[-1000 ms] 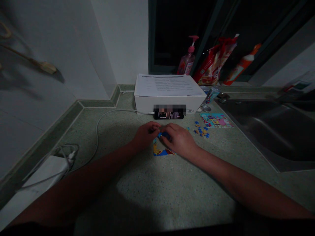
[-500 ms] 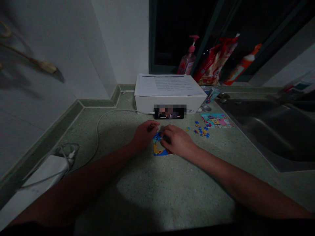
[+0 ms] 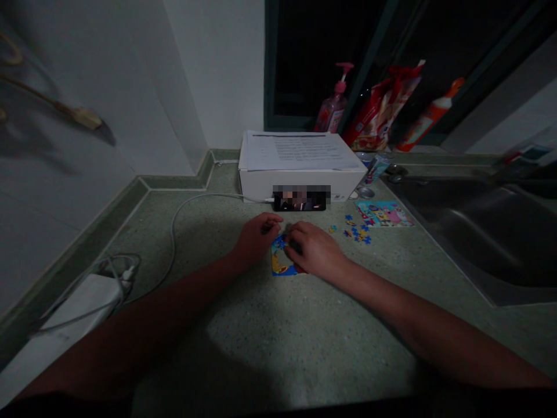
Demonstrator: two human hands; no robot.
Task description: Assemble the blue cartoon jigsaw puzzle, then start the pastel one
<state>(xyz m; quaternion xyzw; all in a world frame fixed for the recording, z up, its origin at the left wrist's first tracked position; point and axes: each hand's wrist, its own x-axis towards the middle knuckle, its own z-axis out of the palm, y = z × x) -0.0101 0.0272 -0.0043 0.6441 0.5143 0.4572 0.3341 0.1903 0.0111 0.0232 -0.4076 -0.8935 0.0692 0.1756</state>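
Note:
A partly assembled jigsaw puzzle (image 3: 282, 269), blue with yellow and red, lies on the counter between my hands. My right hand (image 3: 317, 248) covers its right side, fingers bent down and drawn together over it; whatever is at the fingertips is hidden. At the puzzle's upper left edge, my left hand (image 3: 257, 237) is half curled, thumb side up, with its fingertips close to the right hand's. Whether it pinches anything is too dark to tell. Loose puzzle pieces (image 3: 361, 234), blue and yellow, lie scattered to the right of my right hand.
A colourful picture card (image 3: 387, 213) lies beside the sink (image 3: 474, 232). Behind my hands, a phone (image 3: 300, 201) on a charging cable (image 3: 173, 232) leans against a white box (image 3: 256, 181) topped with papers. A white power strip (image 3: 82, 302) sits at left. Bottles and a red bag (image 3: 378, 113) stand behind.
Both hands stay almost in place over the puzzle. The whole view shifts very slightly; the picture on the phone screen changes a little.

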